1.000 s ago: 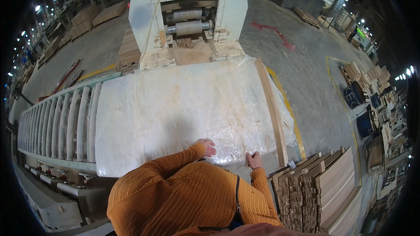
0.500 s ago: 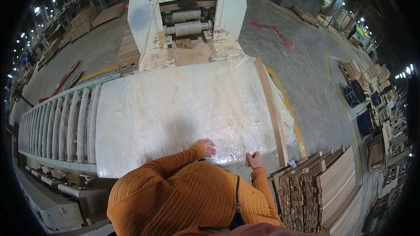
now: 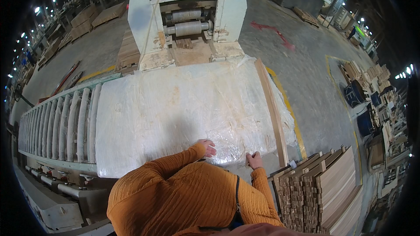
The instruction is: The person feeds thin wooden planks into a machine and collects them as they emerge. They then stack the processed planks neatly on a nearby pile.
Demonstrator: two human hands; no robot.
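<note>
A broad table (image 3: 148, 122) wrapped in clear plastic film over a pale top lies in front of me. My left hand (image 3: 207, 147) rests near its front edge, fingers loosely extended and holding nothing that I can see. To its right, my right hand (image 3: 254, 161) is closed by the table's front edge, fingers drawn together. Whatever may be between those fingers is too small to make out. The film (image 3: 227, 148) is wrinkled and shiny between the two hands. A long wooden strip (image 3: 272, 113) lies along the table's right side.
Beyond the table stands a pale machine (image 3: 144, 26) with metal rollers (image 3: 188, 28) in its opening. A roller conveyor (image 3: 61, 126) adjoins the table's left side. Stacked wooden boards (image 3: 337, 183) stand at my lower right. A yellow floor line (image 3: 286, 105) runs past the table's right side.
</note>
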